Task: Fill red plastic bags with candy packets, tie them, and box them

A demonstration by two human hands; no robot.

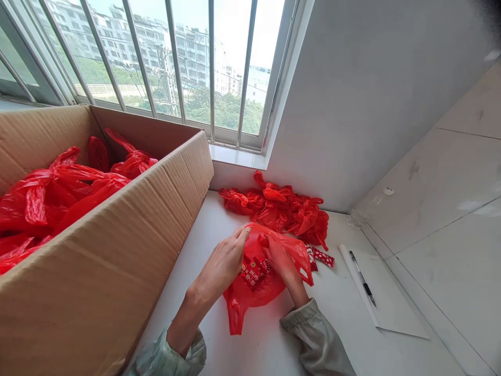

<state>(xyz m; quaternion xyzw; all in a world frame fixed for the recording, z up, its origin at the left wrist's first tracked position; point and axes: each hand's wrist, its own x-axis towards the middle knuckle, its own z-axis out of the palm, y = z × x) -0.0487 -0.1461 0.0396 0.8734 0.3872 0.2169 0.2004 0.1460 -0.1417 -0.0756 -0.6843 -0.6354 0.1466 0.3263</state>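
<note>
A thin red plastic bag [270, 295] lies spread on the white table with its mouth toward me. My left hand [225, 258] is closed on the bag's rim at its left side, thumb and fingers together. My right hand [278, 256] reaches into the bag's mouth, its fingers curled near a small red bit; whether that is a packet or bag film I cannot tell. Between my hands, small red printed packets [252, 272] lie inside the bag. Just right of the bag, a few more small red packets [323, 257] rest on the table, partly covered by it.
A large open cardboard box [168, 209] holding knotted red bags [74, 188] stands on the left. A heap of crumpled red bags [279, 203] lies by the wall. At right are paper [395, 303], a black pen [362, 278] and a clear bottle [366, 209]. A barred window is behind.
</note>
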